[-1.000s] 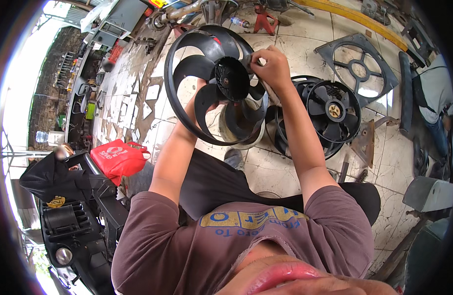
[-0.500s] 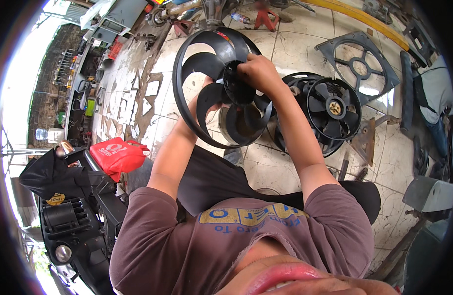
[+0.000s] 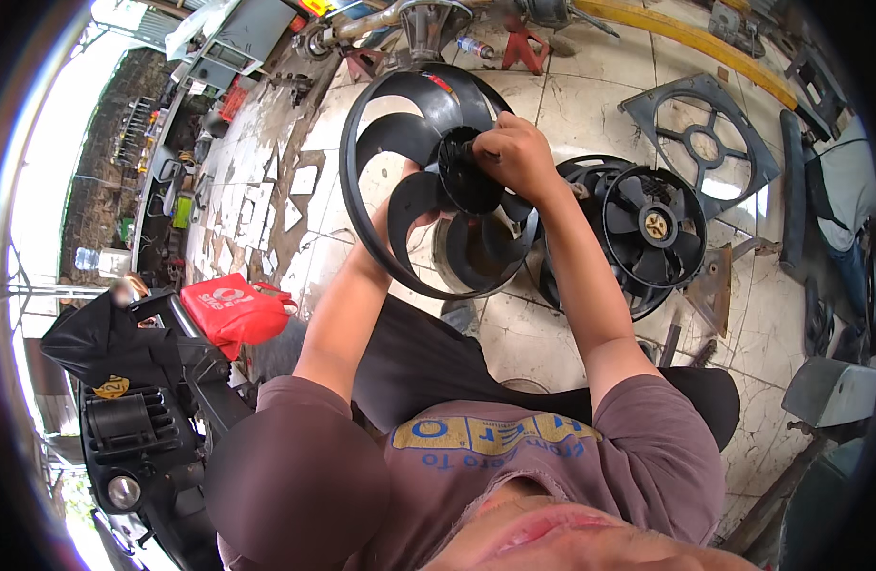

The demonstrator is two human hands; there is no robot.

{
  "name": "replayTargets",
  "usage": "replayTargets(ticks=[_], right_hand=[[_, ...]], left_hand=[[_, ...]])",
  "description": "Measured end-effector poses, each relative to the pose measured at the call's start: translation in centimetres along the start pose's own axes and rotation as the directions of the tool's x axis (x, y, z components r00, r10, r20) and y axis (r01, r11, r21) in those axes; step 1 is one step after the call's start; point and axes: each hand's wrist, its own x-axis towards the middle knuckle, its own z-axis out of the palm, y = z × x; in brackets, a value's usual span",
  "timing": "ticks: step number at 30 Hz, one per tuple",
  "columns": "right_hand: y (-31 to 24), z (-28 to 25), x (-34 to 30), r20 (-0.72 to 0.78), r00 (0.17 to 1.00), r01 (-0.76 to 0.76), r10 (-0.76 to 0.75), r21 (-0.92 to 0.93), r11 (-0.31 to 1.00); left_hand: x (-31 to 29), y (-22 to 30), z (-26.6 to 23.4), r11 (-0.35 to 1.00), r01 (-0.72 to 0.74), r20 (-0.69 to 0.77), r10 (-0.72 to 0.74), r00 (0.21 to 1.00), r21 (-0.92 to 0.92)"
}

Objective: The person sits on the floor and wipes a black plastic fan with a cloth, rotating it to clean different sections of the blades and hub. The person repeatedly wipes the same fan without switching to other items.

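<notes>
A large black fan wheel (image 3: pixel 414 205) with curved blades and an outer ring is tilted up in front of me. Behind its blades, my left hand (image 3: pixel 409 171) grips it near the middle; the fingers are mostly hidden. At the dark hub (image 3: pixel 468 171), my right hand (image 3: pixel 516 157) is closed, its fingers curled at the hub's right edge. Whatever lies between those fingers is too small or covered to make out. Just right of my right forearm, another fan assembly (image 3: pixel 655 226) with a round shroud rests on the floor.
A square black fan shroud (image 3: pixel 706 143) lies at the far right, near a yellow beam (image 3: pixel 695 43). Red jack stands (image 3: pixel 525 52) and axle parts are at the back. To the left are a red bag (image 3: pixel 233 309) and a black vehicle front (image 3: pixel 128 423). A rusty bracket (image 3: pixel 712 285) lies right.
The view has shifted slightly, so everything sits a little lower and farther right. My right hand has turned slightly at the hub. My left hand still supports the fan wheel.
</notes>
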Motion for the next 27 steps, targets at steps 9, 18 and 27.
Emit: replayTargets(ticks=[9,18,27], right_hand=[[-1.0,1.0,-0.6,0.146,0.976,0.172,-0.164,-0.048,0.984],[0.2,2.1,-0.7,0.189,0.945,0.274,-0.268,-0.009,0.962],[-0.4,-0.2,0.2,-0.030,0.997,0.071,-0.066,0.165,0.984]], left_hand=[[-0.5,-0.2,-0.7,1.000,-0.021,0.003,0.021,1.000,-0.019],[-1.0,0.1,-0.5,0.999,-0.046,0.030,0.046,0.998,-0.024],[-0.6,2.9,0.2,0.982,-0.180,0.116,0.184,0.976,-0.049]])
